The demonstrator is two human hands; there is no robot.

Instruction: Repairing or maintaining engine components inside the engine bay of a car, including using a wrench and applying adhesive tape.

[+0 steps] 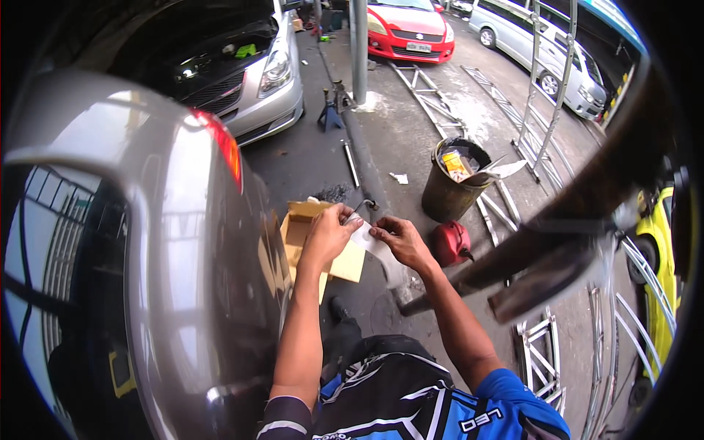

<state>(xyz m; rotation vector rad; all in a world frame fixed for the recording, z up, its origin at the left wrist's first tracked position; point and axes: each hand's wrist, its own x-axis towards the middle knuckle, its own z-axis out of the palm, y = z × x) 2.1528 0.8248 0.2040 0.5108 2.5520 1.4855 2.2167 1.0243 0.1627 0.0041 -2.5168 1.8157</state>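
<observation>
In the head view, a small clear plastic bag point(369, 240) with a thin bent metal part point(359, 210) at its top is held between the two hands, above the ground beside a silver car. The left hand point(328, 236) is closed on the upper left end of the bag, its fingers point(343, 214) curled over the spot where the metal part sticks out. The right hand point(400, 240) is pinched shut on the bag's right edge, thumb and forefinger pressed together just beside the left fingers. Whether the metal part is inside the bag or only against it cannot be told.

Just beyond and below the left fingers, an opened cardboard box point(304, 231) lies on the ground, partly hidden by the left hand and wrist. To the right of the right fingers, near but apart, a red container point(451, 242) rests on the pavement; farther beyond it stands a dark bin point(449, 192) filled with scraps. The silver car's body point(183, 279) fills the space to the left of the left forearm.

The bag is judged to be light, limp and somewhat slippery, so it is best gripped by pinching at its edges, as is done here. The metal part is judged stiff and light; it would be taken hold of along its straight shank rather than at the bent end.
</observation>
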